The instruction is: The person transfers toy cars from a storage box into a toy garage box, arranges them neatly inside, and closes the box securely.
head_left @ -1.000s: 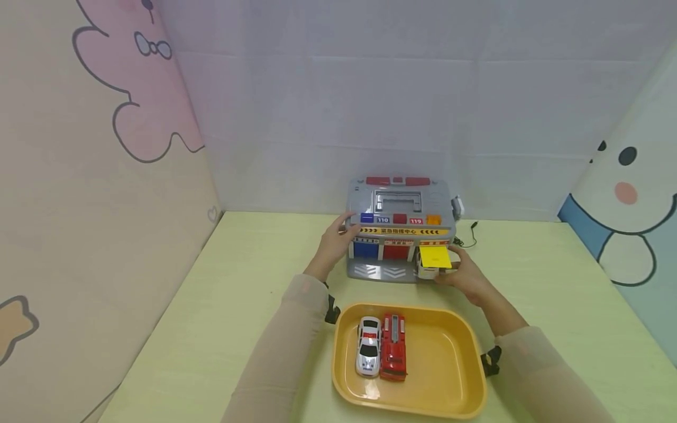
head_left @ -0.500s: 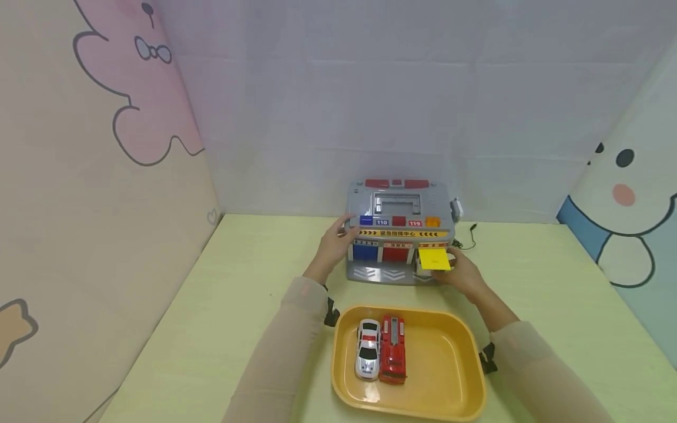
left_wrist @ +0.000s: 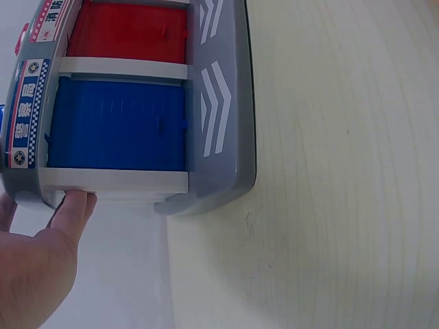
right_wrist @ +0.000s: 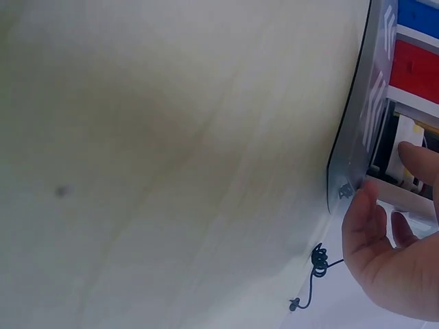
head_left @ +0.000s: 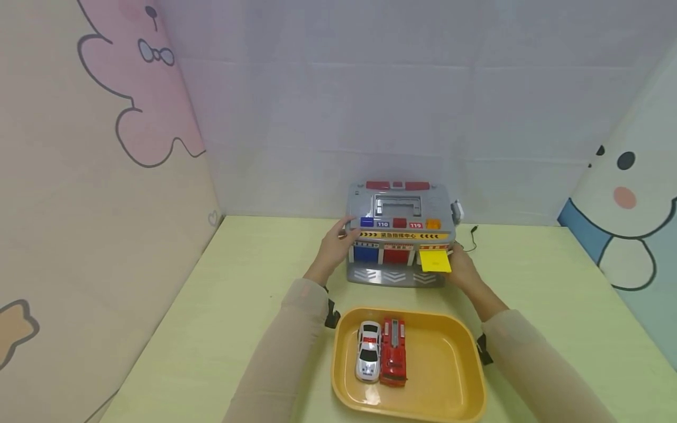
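A grey toy emergency station (head_left: 399, 235) stands at the back of the table, with a blue door (left_wrist: 120, 125) and a red door (left_wrist: 129, 33) down. Its right bay has a yellow door (head_left: 435, 261) swung up and outward. My left hand (head_left: 333, 249) rests against the station's left side, fingertips on the white wall. At the right bay, my right hand (head_left: 465, 271) touches the end of a white toy vehicle (right_wrist: 401, 147) with one fingertip. The vehicle sits inside the bay; the yellow door hides it in the head view. Other right fingers lie beside the bay's outer wall.
A yellow tray (head_left: 431, 414) in front of the station holds a white toy police car (head_left: 368, 352) and a red toy fire truck (head_left: 394, 352). A thin black cord (head_left: 473, 238) lies behind the station's right side. Printed cloth walls enclose the table.
The white vehicle has gone from sticking out under the yellow door to inside the bay. My right hand has moved forward with it. The left hand stays on the station's side.
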Demonstrator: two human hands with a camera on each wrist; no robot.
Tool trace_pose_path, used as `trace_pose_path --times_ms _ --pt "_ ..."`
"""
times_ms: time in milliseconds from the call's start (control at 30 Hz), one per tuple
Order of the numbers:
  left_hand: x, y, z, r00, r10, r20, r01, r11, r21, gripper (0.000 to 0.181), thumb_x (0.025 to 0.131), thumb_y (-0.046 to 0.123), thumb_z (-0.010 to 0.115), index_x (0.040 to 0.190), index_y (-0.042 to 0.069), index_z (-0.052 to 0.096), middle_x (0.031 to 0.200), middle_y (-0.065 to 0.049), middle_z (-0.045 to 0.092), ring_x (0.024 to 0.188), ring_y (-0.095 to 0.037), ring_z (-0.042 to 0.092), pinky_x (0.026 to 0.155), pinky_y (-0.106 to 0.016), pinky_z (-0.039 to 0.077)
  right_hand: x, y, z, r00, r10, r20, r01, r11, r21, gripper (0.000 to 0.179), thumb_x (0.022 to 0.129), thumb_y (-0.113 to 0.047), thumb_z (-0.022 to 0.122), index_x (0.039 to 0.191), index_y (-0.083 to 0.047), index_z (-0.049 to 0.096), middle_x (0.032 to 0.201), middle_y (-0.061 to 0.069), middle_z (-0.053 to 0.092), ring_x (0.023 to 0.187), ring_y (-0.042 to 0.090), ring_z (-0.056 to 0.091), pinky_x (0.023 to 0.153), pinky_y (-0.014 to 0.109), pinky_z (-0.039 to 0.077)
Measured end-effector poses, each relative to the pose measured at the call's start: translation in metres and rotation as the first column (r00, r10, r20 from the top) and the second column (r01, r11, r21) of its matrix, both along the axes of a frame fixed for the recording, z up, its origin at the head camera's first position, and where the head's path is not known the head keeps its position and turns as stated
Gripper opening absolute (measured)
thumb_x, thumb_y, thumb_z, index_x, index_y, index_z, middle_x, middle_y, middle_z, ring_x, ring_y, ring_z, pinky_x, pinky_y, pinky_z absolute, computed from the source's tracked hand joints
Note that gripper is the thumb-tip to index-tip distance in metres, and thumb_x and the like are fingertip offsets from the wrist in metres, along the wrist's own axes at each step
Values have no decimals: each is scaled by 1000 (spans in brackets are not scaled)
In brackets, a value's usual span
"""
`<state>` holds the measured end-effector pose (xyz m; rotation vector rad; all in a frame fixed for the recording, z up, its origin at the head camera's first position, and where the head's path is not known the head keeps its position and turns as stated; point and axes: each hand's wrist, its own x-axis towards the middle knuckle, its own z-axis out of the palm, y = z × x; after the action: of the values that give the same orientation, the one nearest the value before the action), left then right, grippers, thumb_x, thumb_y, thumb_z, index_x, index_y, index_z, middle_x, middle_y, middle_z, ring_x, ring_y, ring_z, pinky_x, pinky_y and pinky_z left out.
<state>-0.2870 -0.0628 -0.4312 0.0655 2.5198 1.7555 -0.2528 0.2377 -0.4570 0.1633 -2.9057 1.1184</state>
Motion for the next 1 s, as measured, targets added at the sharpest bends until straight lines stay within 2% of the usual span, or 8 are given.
trace_pose_path --times_ms 133,233,400,467,567,767,867,1000 --pt "1 1 1 1000 0 3 0 1000 -1 50 98 43 57 145 32 45 145 -15 45 130 -34 45 100 -50 43 -1 0 -3 999 4 -40 -3 1000 18 47 85 -3 64 120 13 38 108 36 52 98 49 54 84 60 46" --pt "2 1 2 1000 -1 2 1 1000 0 50 98 42 57 145 31 45 145 -16 45 130 -34 45 100 -50 43 0 1 -4 999 5 -41 -3 999 47 47 85 -4 64 120 15 38 107 37 53 96 50 55 82 59 48" --pt "3 2 4 1000 -1 -7 1 1000 1 50 98 41 57 145 29 46 145 -18 45 130 -35 45 100 -51 44 3 2 1 999 -29 42 29 1000 12 52 89 -8 62 128 16 37 113 37 53 101 49 56 79 54 52" --pt "3 2 4 1000 0 -5 0 1000 1 50 98 42 57 145 29 46 145 -18 45 130 -35 45 100 -51 43 5 3 4 994 -57 91 61 998 -35 54 92 -10 58 134 13 35 121 35 52 107 48 55 83 53 51" --pt "3 1 4 1000 2 -3 -2 1000 -1 50 98 42 56 145 30 46 145 -17 45 130 -35 45 100 -51 43 8 5 8 990 -87 112 96 992 -79 51 98 -14 48 140 9 33 129 33 49 116 46 51 88 52 49" --pt "3 1 5 1000 -1 -6 1 1000 -10 50 99 43 56 146 30 45 147 -16 43 131 -35 44 101 -52 43 16 8 14 995 -95 43 102 977 -185 46 106 -22 35 143 6 34 136 31 47 120 46 49 93 52 48" --pt "3 1 3 1000 -3 -7 2 1000 -11 50 98 43 56 146 30 45 147 -16 43 131 -35 44 101 -52 42 19 9 17 995 -100 19 102 964 -246 51 107 -27 32 147 4 28 141 31 42 121 45 49 95 53 46" --pt "2 1 2 1000 -2 -6 2 1000 -6 50 98 44 56 145 31 45 146 -16 43 130 -35 44 100 -52 43 21 9 19 994 -99 -40 86 962 -258 57 106 -32 37 151 0 23 148 27 34 127 45 43 99 57 41"
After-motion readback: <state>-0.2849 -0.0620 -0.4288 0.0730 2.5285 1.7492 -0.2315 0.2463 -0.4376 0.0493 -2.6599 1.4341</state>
